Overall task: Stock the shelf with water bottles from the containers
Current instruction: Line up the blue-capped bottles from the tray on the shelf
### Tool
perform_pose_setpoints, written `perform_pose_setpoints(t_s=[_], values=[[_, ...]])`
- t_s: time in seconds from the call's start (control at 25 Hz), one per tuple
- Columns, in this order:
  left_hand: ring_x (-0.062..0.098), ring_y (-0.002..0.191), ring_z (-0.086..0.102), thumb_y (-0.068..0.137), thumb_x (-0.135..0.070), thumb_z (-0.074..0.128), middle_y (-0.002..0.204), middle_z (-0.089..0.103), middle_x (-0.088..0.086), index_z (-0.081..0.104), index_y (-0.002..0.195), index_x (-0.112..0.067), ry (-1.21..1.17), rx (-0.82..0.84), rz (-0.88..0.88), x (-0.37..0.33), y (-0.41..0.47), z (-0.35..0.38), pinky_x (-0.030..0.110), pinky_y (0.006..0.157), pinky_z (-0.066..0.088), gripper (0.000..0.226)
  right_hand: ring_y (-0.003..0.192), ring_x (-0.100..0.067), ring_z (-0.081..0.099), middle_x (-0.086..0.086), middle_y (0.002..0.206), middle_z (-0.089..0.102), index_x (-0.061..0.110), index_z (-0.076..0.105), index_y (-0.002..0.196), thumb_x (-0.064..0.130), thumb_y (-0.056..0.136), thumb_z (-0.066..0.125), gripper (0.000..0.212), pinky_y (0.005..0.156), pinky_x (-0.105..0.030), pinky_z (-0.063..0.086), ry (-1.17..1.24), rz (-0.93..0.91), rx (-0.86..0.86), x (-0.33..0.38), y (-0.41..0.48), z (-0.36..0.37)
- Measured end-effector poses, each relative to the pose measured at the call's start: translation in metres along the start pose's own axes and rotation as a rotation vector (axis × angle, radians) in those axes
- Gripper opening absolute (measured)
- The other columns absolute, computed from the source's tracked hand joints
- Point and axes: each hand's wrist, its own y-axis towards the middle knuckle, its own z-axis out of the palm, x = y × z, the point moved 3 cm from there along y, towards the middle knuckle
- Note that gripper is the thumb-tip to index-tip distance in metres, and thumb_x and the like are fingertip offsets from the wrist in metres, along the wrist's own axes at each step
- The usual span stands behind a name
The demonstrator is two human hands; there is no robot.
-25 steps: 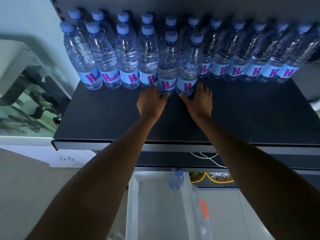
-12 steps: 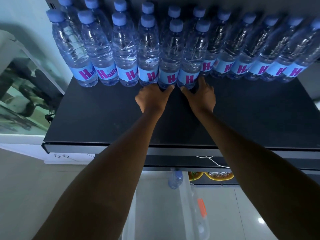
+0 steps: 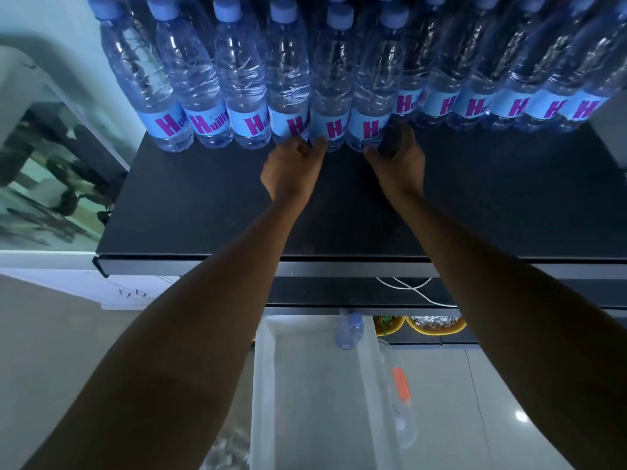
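Clear water bottles with blue caps and blue labels stand in rows along the back of the black shelf (image 3: 203,205). My left hand (image 3: 291,169) is closed at the foot of one front-row bottle (image 3: 330,96). Beside it, my right hand (image 3: 398,159) wraps the base of the neighbouring bottle (image 3: 371,93), thumb on its left and fingers on its right. Both bottles stand upright, level with the front row on the left. Below the shelf, a white container (image 3: 271,385) holds a single bottle (image 3: 349,330) at its far end.
A clear plastic tub (image 3: 403,418) with an orange part sits right of the white container on the tiled floor. Yellow bowls (image 3: 437,327) and a white cable (image 3: 414,290) lie under the shelf. A glass-fronted cabinet (image 3: 51,184) stands to the left.
Both hands have slid the two bottles back until they line up with the front row. My head has moved closer to the shelf.
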Motion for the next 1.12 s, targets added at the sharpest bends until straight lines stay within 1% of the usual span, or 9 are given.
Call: perform_pose_setpoints(t_s=[0.16,0.28,0.36,0.52,0.6,0.72,0.8,0.92,1.12], values=[[0.001,0.060,0.052,0.090,-0.041,0.065,0.062,0.054,-0.011,0.051,0.068,-0.021,-0.331,0.057,0.071,0.014,-0.027,-0.009,0.025,0.062,0.040,0.033,0.078,-0.014,0.063,-0.002,0.087,0.066,0.021,0.057,0.134,0.037,0.085,0.069,0.053,0.081,-0.047,0.058,0.035,-0.028,0.099,0.008,-0.020,-0.009],[0.009,0.071,0.052,0.089,-0.026,0.067,0.071,0.051,-0.007,0.055,0.070,-0.010,-0.424,-0.011,0.187,0.012,-0.081,-0.017,0.026,0.067,0.041,0.028,0.090,-0.019,0.062,0.008,0.083,0.062,0.021,0.063,0.127,0.042,0.085,0.066,0.047,0.087,-0.052,0.053,0.046,-0.103,0.155,0.013,-0.071,-0.015],[0.013,0.076,0.052,0.090,-0.015,0.065,0.079,0.048,-0.007,0.057,0.075,-0.005,-0.436,-0.072,0.315,0.009,-0.128,-0.024,0.023,0.069,0.042,0.020,0.092,-0.017,0.059,0.009,0.086,0.060,0.018,0.065,0.121,0.032,0.088,0.066,0.036,0.089,-0.050,0.048,0.050,-0.252,0.162,0.019,-0.117,-0.030],[-0.001,0.073,0.044,0.090,-0.001,0.062,0.090,0.050,0.014,0.057,0.080,0.002,-0.407,-0.165,0.422,0.031,-0.219,-0.026,0.011,0.066,0.035,0.012,0.084,-0.017,0.052,-0.003,0.086,0.060,0.006,0.068,0.103,0.005,0.088,0.065,0.015,0.078,-0.036,0.042,0.109,-0.486,0.199,0.004,-0.207,-0.062],[0.005,0.074,0.046,0.090,-0.005,0.060,0.098,0.051,0.018,0.059,0.086,0.002,-0.333,-0.137,0.329,0.062,-0.255,-0.008,0.013,0.064,0.036,0.009,0.082,-0.020,0.053,-0.006,0.087,0.060,0.003,0.067,0.097,0.001,0.088,0.063,0.010,0.076,-0.033,0.043,0.125,-0.466,0.288,-0.029,-0.242,-0.064],[0.014,0.082,0.058,0.089,-0.018,0.064,0.113,0.054,0.009,0.059,0.104,-0.008,-0.154,-0.047,0.023,0.128,-0.298,0.038,0.024,0.065,0.052,0.019,0.082,-0.019,0.057,-0.007,0.096,0.063,0.004,0.066,0.105,0.006,0.088,0.063,0.018,0.073,-0.032,0.049,0.049,-0.181,0.454,-0.102,-0.275,-0.044],[0.022,0.093,0.064,0.090,-0.027,0.069,0.125,0.055,0.005,0.056,0.119,-0.014,-0.015,0.092,-0.214,0.170,-0.320,0.073,0.036,0.078,0.059,0.034,0.096,-0.023,0.062,-0.014,0.111,0.066,0.003,0.063,0.118,0.008,0.086,0.066,0.033,0.085,-0.040,0.051,-0.079,0.056,0.541,-0.149,-0.281,-0.025],[0.031,0.123,0.057,0.090,-0.038,0.070,0.144,0.049,0.007,0.045,0.142,-0.017,0.092,0.344,-0.404,0.200,-0.337,0.125,0.042,0.098,0.051,0.062,0.122,-0.034,0.058,-0.021,0.135,0.059,0.005,0.049,0.143,0.011,0.085,0.069,0.061,0.099,-0.036,0.044,-0.218,0.295,0.684,-0.198,-0.274,-0.001],[0.032,0.129,0.055,0.085,-0.039,0.066,0.143,0.054,0.010,0.039,0.146,-0.019,0.034,0.479,-0.487,0.196,-0.297,0.186,0.041,0.097,0.046,0.070,0.130,-0.027,0.055,-0.011,0.143,0.058,0.017,0.040,0.153,0.017,0.090,0.070,0.070,0.097,-0.027,0.042,-0.271,0.303,0.892,-0.224,-0.248,0.044]])
